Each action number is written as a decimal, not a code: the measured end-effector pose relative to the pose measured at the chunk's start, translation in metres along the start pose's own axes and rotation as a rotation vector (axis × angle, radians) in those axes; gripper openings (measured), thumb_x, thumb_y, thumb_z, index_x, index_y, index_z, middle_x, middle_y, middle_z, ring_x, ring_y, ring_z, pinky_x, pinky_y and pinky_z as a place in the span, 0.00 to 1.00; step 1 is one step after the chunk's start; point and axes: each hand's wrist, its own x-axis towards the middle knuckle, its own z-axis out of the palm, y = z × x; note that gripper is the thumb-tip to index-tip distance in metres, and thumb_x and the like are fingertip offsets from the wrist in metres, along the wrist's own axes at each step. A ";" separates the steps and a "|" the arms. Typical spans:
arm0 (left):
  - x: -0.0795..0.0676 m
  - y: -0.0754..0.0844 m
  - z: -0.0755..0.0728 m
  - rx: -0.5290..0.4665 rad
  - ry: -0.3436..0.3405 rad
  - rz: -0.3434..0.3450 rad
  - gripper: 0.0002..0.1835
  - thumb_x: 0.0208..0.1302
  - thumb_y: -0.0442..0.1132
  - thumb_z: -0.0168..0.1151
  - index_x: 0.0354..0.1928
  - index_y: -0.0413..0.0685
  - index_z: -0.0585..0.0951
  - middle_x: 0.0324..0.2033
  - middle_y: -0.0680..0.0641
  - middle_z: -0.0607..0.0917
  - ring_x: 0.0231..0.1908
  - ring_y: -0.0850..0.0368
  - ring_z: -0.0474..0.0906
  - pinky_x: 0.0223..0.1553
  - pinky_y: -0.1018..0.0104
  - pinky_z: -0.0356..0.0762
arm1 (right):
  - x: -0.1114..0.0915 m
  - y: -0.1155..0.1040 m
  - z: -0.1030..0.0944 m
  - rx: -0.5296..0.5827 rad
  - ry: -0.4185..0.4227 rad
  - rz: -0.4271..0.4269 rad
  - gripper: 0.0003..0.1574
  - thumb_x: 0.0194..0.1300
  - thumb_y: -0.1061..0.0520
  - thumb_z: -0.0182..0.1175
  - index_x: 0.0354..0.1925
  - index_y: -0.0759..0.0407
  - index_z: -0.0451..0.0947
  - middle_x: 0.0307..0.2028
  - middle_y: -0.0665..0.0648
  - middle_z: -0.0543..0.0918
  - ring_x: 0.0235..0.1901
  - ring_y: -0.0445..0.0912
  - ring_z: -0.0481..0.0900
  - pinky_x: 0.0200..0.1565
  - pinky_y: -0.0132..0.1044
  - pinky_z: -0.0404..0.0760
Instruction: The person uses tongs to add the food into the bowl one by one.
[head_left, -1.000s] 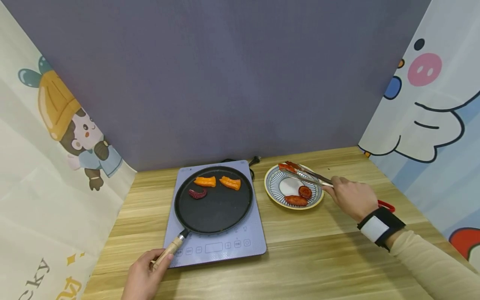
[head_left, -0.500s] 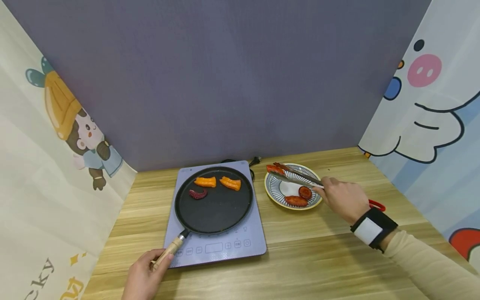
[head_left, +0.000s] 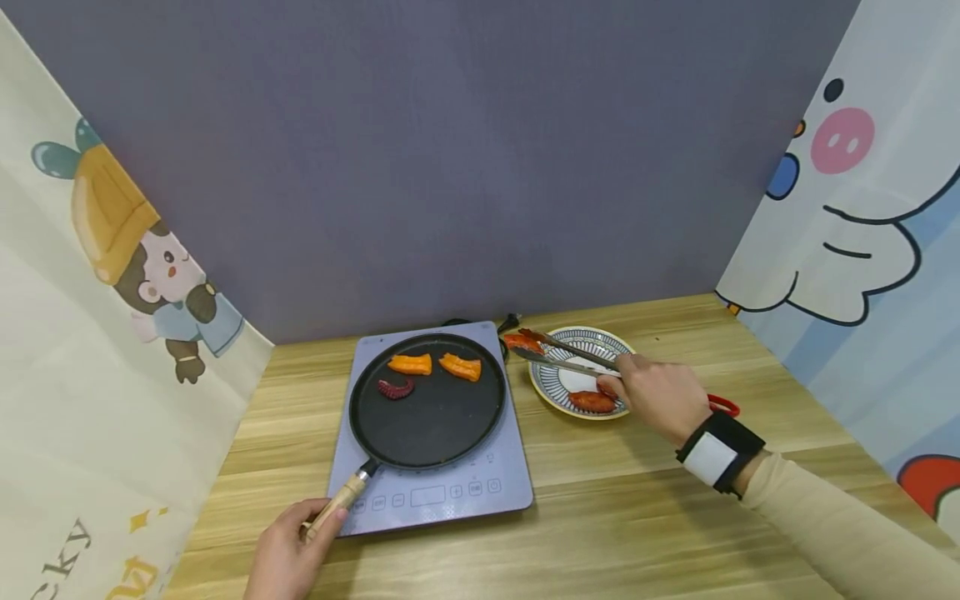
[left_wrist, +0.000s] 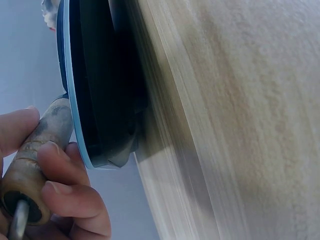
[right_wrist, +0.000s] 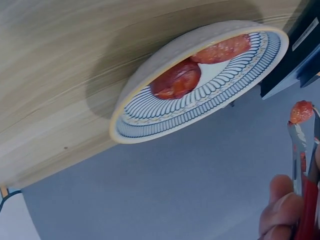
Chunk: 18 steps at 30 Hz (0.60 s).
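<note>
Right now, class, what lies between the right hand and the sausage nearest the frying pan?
Metal tongs span from right hand to sausage, above the plate, in the head view.

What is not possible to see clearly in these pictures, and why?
Head: round dark-red food piece, partly hidden by the bare right hand.
Head: some printed symbols on the flat lavender cooker, too small.
Right wrist: red-handled metal tongs, cut off by the frame edge.

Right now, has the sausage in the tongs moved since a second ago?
Yes. In the head view, the sausage in the tongs has moved left, toward the pan, from over the plate to mostly past its rim.
</note>
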 end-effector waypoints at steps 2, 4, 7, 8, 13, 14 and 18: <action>0.000 0.000 0.000 0.001 -0.010 -0.009 0.14 0.53 0.50 0.64 0.36 0.49 0.81 0.28 0.49 0.80 0.21 0.61 0.66 0.21 0.66 0.67 | 0.002 -0.003 0.001 0.006 0.012 -0.011 0.24 0.57 0.39 0.58 0.20 0.54 0.63 0.12 0.48 0.63 0.09 0.41 0.60 0.07 0.39 0.58; 0.001 0.000 -0.001 -0.002 -0.019 -0.017 0.14 0.53 0.50 0.64 0.36 0.49 0.81 0.28 0.48 0.80 0.21 0.60 0.66 0.21 0.66 0.67 | 0.004 -0.006 0.001 0.006 0.022 -0.020 0.24 0.57 0.39 0.58 0.20 0.53 0.63 0.12 0.47 0.62 0.09 0.41 0.60 0.06 0.39 0.59; 0.001 0.001 -0.001 -0.003 -0.024 -0.021 0.14 0.53 0.50 0.64 0.36 0.49 0.81 0.28 0.48 0.80 0.21 0.60 0.66 0.20 0.66 0.67 | 0.006 -0.011 0.001 0.008 0.034 -0.033 0.24 0.57 0.39 0.57 0.21 0.54 0.63 0.12 0.48 0.63 0.09 0.41 0.62 0.06 0.40 0.60; 0.001 0.001 -0.001 -0.004 -0.025 -0.021 0.14 0.53 0.50 0.64 0.36 0.49 0.81 0.28 0.48 0.80 0.21 0.60 0.66 0.20 0.66 0.67 | 0.007 -0.013 0.001 0.010 0.037 -0.037 0.24 0.58 0.38 0.56 0.22 0.55 0.64 0.13 0.48 0.63 0.09 0.42 0.62 0.06 0.40 0.60; 0.001 0.001 -0.001 -0.007 -0.022 -0.020 0.14 0.53 0.50 0.64 0.36 0.49 0.81 0.28 0.48 0.80 0.21 0.60 0.66 0.20 0.66 0.67 | 0.012 -0.022 0.002 0.032 0.029 -0.046 0.24 0.59 0.39 0.55 0.23 0.55 0.65 0.14 0.49 0.64 0.10 0.42 0.63 0.07 0.41 0.61; 0.001 0.001 -0.001 -0.007 -0.022 -0.022 0.14 0.53 0.50 0.64 0.36 0.49 0.81 0.28 0.48 0.80 0.21 0.60 0.66 0.20 0.66 0.67 | 0.013 -0.024 0.003 0.037 0.028 -0.047 0.23 0.59 0.39 0.55 0.23 0.55 0.65 0.13 0.48 0.64 0.10 0.42 0.63 0.07 0.41 0.61; 0.001 0.001 -0.001 -0.012 -0.021 -0.021 0.14 0.53 0.50 0.64 0.36 0.49 0.81 0.28 0.49 0.79 0.21 0.61 0.66 0.20 0.66 0.67 | 0.017 -0.031 0.004 0.037 0.043 -0.070 0.24 0.58 0.39 0.56 0.22 0.54 0.64 0.13 0.47 0.63 0.10 0.41 0.61 0.06 0.40 0.60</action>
